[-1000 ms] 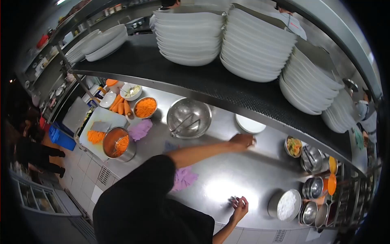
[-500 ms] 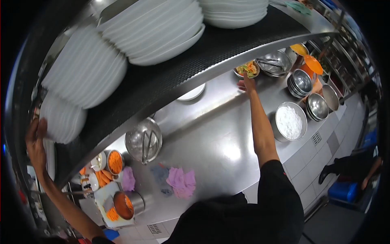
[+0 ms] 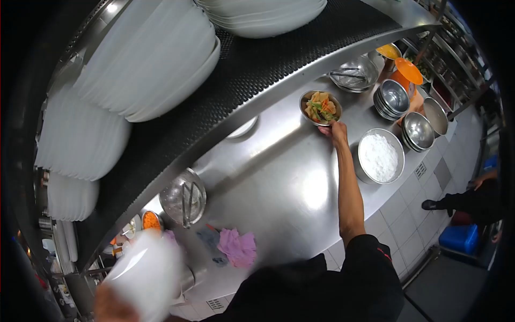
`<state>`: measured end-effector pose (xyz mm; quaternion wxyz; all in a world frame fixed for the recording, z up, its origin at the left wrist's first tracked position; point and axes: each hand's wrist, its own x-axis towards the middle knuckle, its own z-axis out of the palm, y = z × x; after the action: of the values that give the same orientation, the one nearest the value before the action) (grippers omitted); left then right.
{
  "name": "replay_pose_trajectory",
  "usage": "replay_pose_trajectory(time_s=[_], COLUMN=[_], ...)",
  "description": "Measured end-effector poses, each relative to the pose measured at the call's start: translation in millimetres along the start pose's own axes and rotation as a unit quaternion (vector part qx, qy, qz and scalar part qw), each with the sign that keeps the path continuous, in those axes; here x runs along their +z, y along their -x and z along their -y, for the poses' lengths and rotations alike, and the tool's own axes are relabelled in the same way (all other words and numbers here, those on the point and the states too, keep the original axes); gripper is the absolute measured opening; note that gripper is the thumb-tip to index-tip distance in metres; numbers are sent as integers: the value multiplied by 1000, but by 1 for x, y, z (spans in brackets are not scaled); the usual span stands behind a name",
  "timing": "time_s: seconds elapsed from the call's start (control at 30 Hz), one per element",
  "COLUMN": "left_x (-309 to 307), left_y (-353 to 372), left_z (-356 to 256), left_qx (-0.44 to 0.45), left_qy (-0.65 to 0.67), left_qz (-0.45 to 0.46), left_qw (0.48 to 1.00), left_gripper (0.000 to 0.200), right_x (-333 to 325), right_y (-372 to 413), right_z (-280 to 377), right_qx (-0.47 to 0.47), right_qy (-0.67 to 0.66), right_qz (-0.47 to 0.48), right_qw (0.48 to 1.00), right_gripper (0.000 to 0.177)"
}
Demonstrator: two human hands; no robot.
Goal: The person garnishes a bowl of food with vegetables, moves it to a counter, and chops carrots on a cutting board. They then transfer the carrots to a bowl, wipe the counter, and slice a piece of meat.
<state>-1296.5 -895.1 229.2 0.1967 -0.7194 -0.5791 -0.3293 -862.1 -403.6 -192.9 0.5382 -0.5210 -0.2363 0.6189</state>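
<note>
Two hands work. At one o'clock our right hand (image 3: 337, 130) closes its grip on the near rim of a vegetable bowl (image 3: 321, 107) on the worktop (image 3: 279, 182), probably to stay clear of the food. At seven o'clock our left hand (image 3: 113, 307) holds a blurred white plate (image 3: 146, 271).

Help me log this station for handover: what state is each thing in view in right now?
Bowl of vegetables: filled, upright, right hand gripping its near rim.
White plate: held off the counter by the left hand, blurred.
Pot: uncovered, nearly full of something white.
Steel bowl: upright, tongs lying inside.
Pink cloth: crumpled on the counter.
Small steel bowls: nested, top one empty.
Shelf plates: stacked.
</note>
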Motion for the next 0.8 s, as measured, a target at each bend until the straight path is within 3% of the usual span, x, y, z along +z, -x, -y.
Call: replay_pose_trajectory(time_s=[0.03,0.07,0.1,0.13,0.2,0.23,0.37,0.43,0.53,0.6,0.67,0.7,0.73,0.77,0.8], left_x=[70,146,198,263,381,428,540,589,583,544,493,464,434,399,364], left_y=[-5,-8,-31,-33,-13,-2,11,22,25,49,87,110,130,151,170], left_z=[-11,-28,-33,-43,-63,-72,-99,-105,-123,-124,-117,-108,-97,-86,-77], left_qx=[-36,-58,-39,-46,21,59,153,134,84,45,3,-19,-60,-123,-189], left_qy=[121,240,249,296,305,303,225,178,104,120,148,155,134,173,208], left_qz=[72,85,288,380,352,288,208,239,280,309,324,309,297,297,285], left_qw=[989,965,924,875,885,906,940,945,951,942,934,938,943,931,916], left_gripper=[41,41,32,22,17,17,15,15,21,24,29,31,31,29,28], right_x=[-4,-7,4,1,-3,-3,-10,-11,-10,-4,-6,-18,-39,-34,1], right_y=[9,16,49,59,76,89,124,126,103,70,12,-42,-97,-113,-95], right_z=[6,9,28,26,30,28,11,-3,-25,-39,-58,-74,-79,-66,-30], right_qx=[4,15,-16,-34,-47,-36,-31,-20,-26,-27,-86,-136,-255,-251,5], right_qy=[-3,4,23,28,20,8,-4,3,25,27,64,165,295,278,43], right_qz=[9,21,1,17,36,39,44,48,26,-1,9,3,128,204,138], right_qw=[1000,1000,1000,999,998,999,999,999,999,999,994,977,912,904,989], right_gripper=[31,30,32,29,24,22,20,22,21,21,32,33,36,40,42])
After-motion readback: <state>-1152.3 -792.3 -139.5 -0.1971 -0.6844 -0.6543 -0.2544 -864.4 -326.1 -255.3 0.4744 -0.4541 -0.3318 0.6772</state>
